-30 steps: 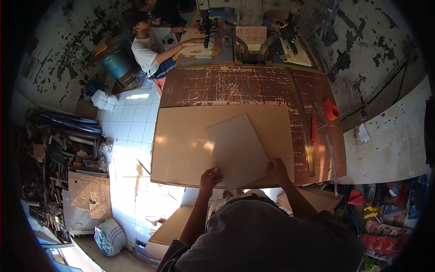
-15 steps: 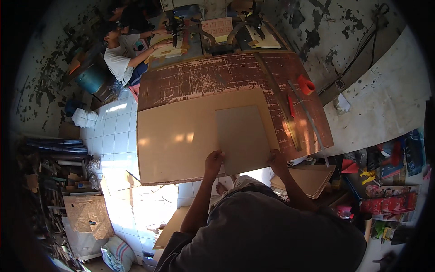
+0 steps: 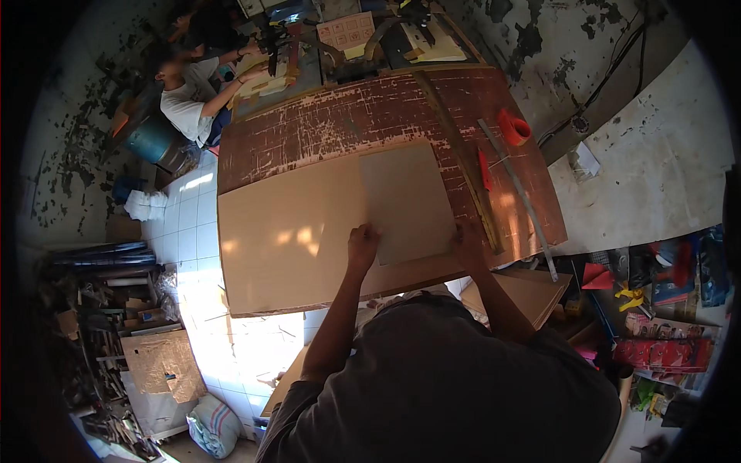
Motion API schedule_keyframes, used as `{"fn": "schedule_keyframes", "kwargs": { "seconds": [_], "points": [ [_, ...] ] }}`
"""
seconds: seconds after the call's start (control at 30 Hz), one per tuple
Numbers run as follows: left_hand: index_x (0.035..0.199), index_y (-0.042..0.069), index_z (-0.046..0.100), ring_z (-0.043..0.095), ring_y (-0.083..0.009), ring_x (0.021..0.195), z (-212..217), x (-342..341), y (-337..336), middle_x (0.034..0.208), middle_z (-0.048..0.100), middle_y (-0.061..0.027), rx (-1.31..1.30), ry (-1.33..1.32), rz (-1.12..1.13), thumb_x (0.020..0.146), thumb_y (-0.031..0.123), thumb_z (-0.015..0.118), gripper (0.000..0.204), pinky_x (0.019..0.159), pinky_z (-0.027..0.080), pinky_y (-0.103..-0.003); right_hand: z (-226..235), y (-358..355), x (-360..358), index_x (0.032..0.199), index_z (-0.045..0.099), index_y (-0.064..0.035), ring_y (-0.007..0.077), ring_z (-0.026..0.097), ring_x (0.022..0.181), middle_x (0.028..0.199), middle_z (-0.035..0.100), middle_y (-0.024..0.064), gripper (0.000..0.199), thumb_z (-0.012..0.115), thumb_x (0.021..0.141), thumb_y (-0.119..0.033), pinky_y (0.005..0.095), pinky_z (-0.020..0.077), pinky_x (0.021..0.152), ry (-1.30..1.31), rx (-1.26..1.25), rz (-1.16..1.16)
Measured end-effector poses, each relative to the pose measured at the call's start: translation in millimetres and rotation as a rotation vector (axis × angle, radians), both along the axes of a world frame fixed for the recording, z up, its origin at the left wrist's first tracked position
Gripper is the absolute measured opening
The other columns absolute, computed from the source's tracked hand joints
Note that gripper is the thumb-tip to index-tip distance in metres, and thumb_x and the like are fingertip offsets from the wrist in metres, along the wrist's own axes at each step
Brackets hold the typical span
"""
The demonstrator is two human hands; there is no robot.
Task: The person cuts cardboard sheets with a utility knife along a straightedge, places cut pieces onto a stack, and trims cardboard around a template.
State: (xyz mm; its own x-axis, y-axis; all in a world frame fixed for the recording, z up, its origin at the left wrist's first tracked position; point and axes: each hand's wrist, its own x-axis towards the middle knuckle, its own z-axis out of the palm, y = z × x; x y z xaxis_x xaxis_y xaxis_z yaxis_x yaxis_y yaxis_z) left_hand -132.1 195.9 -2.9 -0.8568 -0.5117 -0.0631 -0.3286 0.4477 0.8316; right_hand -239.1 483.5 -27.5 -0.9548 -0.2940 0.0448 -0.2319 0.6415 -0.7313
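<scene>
A grey rectangular board (image 3: pixel 409 202) lies on the right part of a large brown cardboard sheet (image 3: pixel 282 231). Its far and right edges sit close to those of the sheet. My left hand (image 3: pixel 363 247) is closed at the near left corner of the grey board, the fingers curled in a pinch. At the board's right edge, near its front, my right hand (image 3: pixel 468 244) grips with fingers partly hidden in shadow. Both sheets rest on a worn red-brown worktable (image 3: pixel 309 127).
Right of the sheets lie a long yellowish strip (image 3: pixel 461 158), a metal ruler (image 3: pixel 519 197), a slim red tool (image 3: pixel 484 169) and a red ring-shaped piece (image 3: pixel 513 127). A co-worker (image 3: pixel 189 104) works at the far left. Cardboard sheets (image 3: pixel 532 295) are stacked below the table's right side.
The grey board has moved away from me, its far edge now near the cardboard's far edge. Both hands moved forward with it, and the view has shifted slightly.
</scene>
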Motion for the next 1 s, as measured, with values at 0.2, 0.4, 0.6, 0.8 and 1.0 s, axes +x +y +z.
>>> {"fn": "schedule_keyframes", "kwargs": {
  "seconds": [0.2, 0.4, 0.6, 0.8, 1.0],
  "points": [
    [0.116, 0.001, 0.065, 0.066, -0.0288, 0.09, -12, -5, 18, 0.099, 0.065, -0.0175, -0.011, -0.011, 0.091, 0.09, 0.026, 0.072, 0.037, 0.081, 0.053, -0.041, 15, 5, -14, 0.127, 0.056, -0.0049, 0.0397, 0.057, 0.113, 0.125, 0.055, 0.0225, 0.046, 0.063, 0.082, -0.002, 0.045, 0.0499, 0.095, -0.048, -0.012, 0.047],
    [0.124, 0.003, 0.064, 0.065, -0.0252, 0.098, -7, -2, 30, 0.109, 0.065, -0.0151, 0.052, -0.047, 0.186, 0.092, 0.02, 0.069, 0.036, 0.086, 0.054, -0.039, 28, 8, -31, 0.131, 0.055, -0.0083, 0.0285, 0.062, 0.096, 0.108, 0.057, 0.0138, 0.045, 0.065, 0.087, -0.005, 0.0393, 0.0522, 0.085, -0.132, -0.074, 0.119],
    [0.129, 0.004, 0.061, 0.063, -0.0244, 0.101, 16, -12, 53, 0.109, 0.061, -0.0135, 0.02, -0.087, 0.317, 0.093, 0.014, 0.067, 0.038, 0.088, 0.055, -0.038, 42, 7, -38, 0.134, 0.054, -0.0073, 0.0343, 0.062, 0.104, 0.117, 0.059, 0.0172, 0.043, 0.063, 0.092, -0.013, 0.0455, 0.051, 0.09, -0.284, -0.035, 0.151],
    [0.136, 0.006, 0.058, 0.063, -0.0234, 0.1, 17, -13, 56, 0.108, 0.057, -0.0123, 0.026, -0.088, 0.336, 0.094, 0.011, 0.066, 0.043, 0.088, 0.056, -0.037, 59, 7, -42, 0.134, 0.054, -0.007, 0.0339, 0.061, 0.108, 0.115, 0.06, 0.016, 0.042, 0.062, 0.094, -0.014, 0.0448, 0.0502, 0.092, -0.251, -0.015, 0.184],
    [0.14, 0.008, 0.056, 0.059, -0.0225, 0.106, 15, -15, 57, 0.107, 0.058, -0.0111, 0.05, -0.101, 0.36, 0.093, 0.009, 0.066, 0.047, 0.094, 0.053, -0.037, 58, 7, -42, 0.133, 0.055, -0.0065, 0.0253, 0.06, 0.088, 0.105, 0.057, 0.0126, 0.045, 0.065, 0.089, -0.006, 0.0372, 0.052, 0.079, -0.294, -0.115, 0.186]
  ]
}}
